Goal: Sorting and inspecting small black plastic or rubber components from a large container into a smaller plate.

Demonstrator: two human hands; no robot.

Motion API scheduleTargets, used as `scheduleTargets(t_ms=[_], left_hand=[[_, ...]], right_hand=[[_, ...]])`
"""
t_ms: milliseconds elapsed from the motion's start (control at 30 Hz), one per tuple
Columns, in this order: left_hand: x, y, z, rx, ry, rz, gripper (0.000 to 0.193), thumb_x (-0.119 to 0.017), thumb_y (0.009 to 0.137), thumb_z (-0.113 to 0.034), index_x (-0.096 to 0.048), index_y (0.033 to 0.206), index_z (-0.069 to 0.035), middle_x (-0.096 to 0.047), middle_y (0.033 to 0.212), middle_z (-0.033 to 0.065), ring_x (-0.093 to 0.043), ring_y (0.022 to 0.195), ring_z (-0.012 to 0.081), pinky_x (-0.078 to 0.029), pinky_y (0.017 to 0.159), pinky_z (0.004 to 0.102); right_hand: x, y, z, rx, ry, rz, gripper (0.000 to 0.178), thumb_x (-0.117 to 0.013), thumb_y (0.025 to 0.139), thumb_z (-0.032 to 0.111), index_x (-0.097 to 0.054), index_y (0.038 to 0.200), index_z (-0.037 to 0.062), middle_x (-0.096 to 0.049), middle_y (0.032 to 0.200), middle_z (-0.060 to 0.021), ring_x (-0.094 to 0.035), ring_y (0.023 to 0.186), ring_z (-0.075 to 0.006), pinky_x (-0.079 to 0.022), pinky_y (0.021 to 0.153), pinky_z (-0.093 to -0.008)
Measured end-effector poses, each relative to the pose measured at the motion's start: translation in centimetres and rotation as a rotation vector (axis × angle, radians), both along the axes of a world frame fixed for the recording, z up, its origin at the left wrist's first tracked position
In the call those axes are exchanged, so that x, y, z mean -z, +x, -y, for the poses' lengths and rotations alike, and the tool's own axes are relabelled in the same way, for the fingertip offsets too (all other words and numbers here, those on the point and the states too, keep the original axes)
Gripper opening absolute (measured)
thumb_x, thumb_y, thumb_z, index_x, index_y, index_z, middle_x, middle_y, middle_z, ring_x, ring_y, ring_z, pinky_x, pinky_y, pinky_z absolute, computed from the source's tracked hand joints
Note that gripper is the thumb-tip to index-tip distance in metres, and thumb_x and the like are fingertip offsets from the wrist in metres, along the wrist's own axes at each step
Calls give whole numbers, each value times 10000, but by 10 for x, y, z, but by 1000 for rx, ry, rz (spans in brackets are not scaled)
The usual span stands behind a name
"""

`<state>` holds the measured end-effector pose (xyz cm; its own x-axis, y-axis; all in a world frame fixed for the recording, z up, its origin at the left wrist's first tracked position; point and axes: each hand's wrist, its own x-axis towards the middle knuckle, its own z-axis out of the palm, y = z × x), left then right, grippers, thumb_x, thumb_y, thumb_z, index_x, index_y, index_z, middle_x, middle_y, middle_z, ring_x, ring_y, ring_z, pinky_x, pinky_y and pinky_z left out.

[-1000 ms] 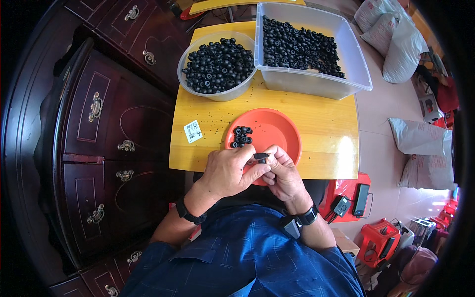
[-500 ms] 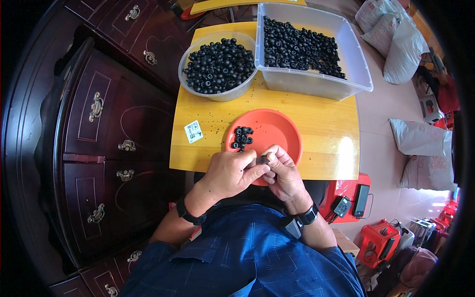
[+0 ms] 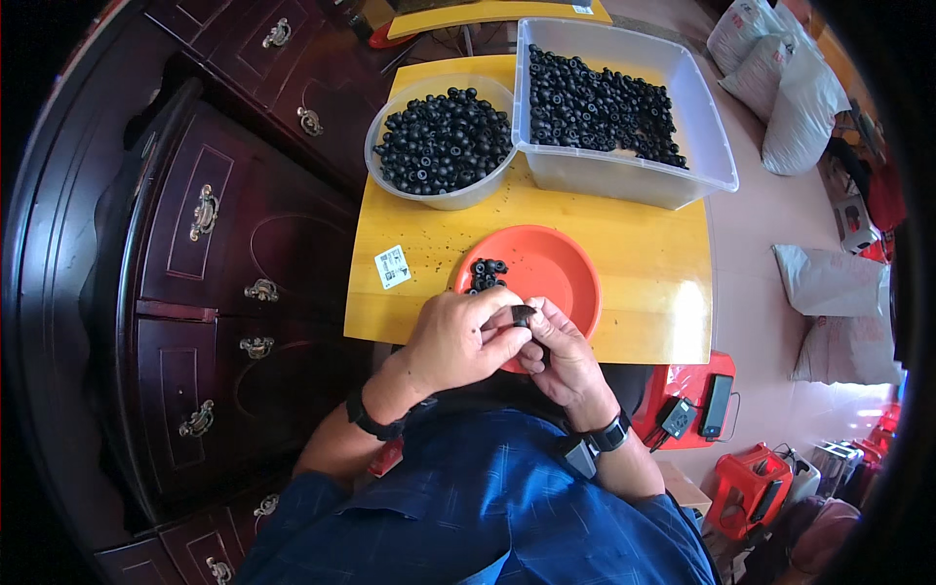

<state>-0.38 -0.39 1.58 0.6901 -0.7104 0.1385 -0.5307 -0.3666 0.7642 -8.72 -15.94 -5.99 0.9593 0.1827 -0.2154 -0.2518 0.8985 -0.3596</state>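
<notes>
Yellow table [image 3: 643, 263] beside dark wood cabinet [image 3: 195, 244].

A yellow wooden counter [image 3: 643, 283] stands against a dark carved cabinet [image 3: 224, 253] with brass drawer handles on the left. On the right, pale pinkish floor [image 3: 760, 253] holds white sacks [image 3: 829, 283] and red tools [image 3: 751, 483], brightly lit.
</notes>
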Motion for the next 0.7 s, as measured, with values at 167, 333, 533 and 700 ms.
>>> scheduleTargets(t_ms=[167, 333, 533, 700], left_hand=[[-15, 44, -8, -279, 6, 65, 189, -747, 854, -131, -683, 1003, -35, -620, 610, 79, -609, 541, 145, -477, 537, 302], [-32, 74, -13, -501, -37, 477, 326, -747, 883, -114, -632, 1175, -23, -585, 661, 78, -541, 545, 138, -462, 536, 298], [-1, 0, 2, -64, 119, 46, 335, -740, 870, -200, -643, 1173, -95, -660, 683, 91, -669, 607, 235, -520, 559, 372], [25, -24, 9, -32, 207, 71, 322, -721, 857, -235, -631, 1122, -75, -699, 724, 105, -703, 671, 320, -549, 586, 443]], right_hand=[[-2, 2, 3, 40, 106, -202, 148, -546, 1048, 237, -592, 1032, 97, -631, 961, -25, -513, 676, -75, -390, 555, -204], [-3, 1, 11, 50, 255, -202, 227, -537, 1044, 240, -607, 1153, 53, -657, 1152, -106, -658, 946, -167, -573, 780, -275], [0, 3, 7, 52, 294, -131, 365, -458, 1072, 258, -549, 1320, 7, -602, 1350, -159, -621, 1192, -277, -528, 1011, -411], [1, 5, -1, 26, 230, -133, 396, -388, 1082, 228, -507, 1388, 5, -554, 1415, -186, -534, 1311, -319, -477, 1071, -494]])
